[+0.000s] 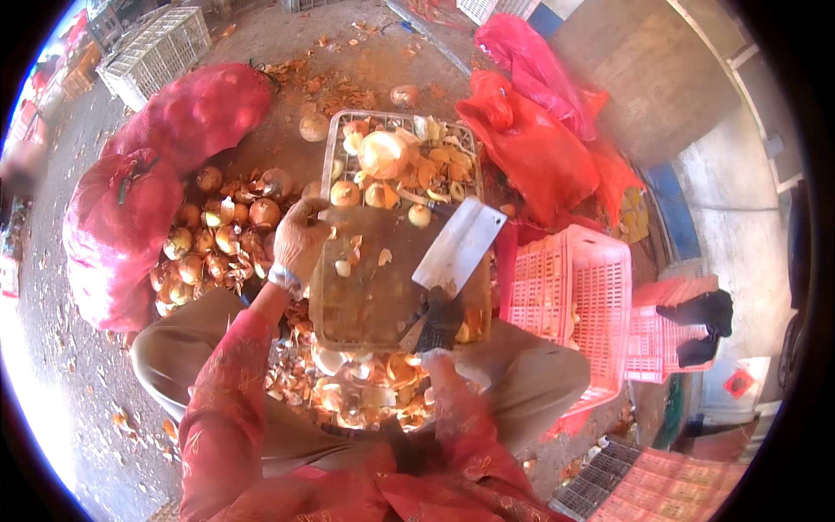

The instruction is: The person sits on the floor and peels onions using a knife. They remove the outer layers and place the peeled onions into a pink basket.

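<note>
My right hand (pixel 438 323), in a dark glove, grips a cleaver (pixel 460 245) with a broad metal blade. The blade slants up and right over a worn brown work surface (pixel 365 307). My left hand (pixel 301 238), in a pale knit glove, is at that surface's left edge; its fingertips are blurred, and whether they hold anything is unclear. Small onion scraps (pixel 343 267) lie on the surface. Just beyond, a plastic grid crate (pixel 331 140) bears a large pale onion (pixel 383 154), smaller onions and peelings. One small peeled onion (pixel 419 215) sits at the near side of the crate.
Whole onions (pixel 264 213) are heaped at the left beside full pink mesh sacks (pixel 117 241). Onion skins (pixel 355 391) cover the ground between my knees. Pink plastic baskets (pixel 597 293) stand at the right, below red mesh bags (pixel 531 150). A white crate (pixel 156 55) is far left.
</note>
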Motion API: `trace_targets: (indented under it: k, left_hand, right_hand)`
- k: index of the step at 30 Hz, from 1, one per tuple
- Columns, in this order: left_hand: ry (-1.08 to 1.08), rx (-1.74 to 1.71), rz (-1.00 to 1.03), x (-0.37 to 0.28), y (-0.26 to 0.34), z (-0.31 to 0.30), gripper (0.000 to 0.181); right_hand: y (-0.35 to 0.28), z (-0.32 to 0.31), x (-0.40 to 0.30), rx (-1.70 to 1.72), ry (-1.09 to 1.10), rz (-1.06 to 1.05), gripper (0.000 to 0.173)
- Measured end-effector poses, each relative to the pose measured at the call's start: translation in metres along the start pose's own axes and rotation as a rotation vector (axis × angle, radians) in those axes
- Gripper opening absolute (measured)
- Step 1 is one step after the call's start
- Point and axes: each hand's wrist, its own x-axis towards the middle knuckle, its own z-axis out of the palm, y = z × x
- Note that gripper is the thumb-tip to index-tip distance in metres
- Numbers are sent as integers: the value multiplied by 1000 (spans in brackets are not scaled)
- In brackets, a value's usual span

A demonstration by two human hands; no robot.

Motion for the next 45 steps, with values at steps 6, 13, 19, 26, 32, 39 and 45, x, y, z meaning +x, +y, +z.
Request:
trace_targets:
  k: [6, 13, 19, 26, 32, 39, 45]
  left_hand:
    - [91, -457, -430, 7, 0, 11, 26]
    - [358, 459, -399, -67, -289, -61, 20]
    - [272, 437, -265, 36, -235, -77, 21]
    - [-219, 770, -656, 107, -279, -48, 89]
    - [-46, 714, -581, 117, -260, -22, 101]
    - [164, -151, -675, 80, -249, -44, 77]
    - [159, -1071, -512, 15, -133, -84, 79]
  right_hand:
    - [39, -11, 17, 31, 32, -52, 31]
    - [2, 6, -14, 58, -10, 54, 12]
    - [16, -4, 9, -100, 128, -115, 28]
    - [0, 13, 6, -276, 322, -88, 28]
    - [11, 11, 8, -277, 363, -156, 23]
    - [17, 10, 7, -226, 270, -190, 17]
    - [10, 7, -7, -65, 197, -96, 12]
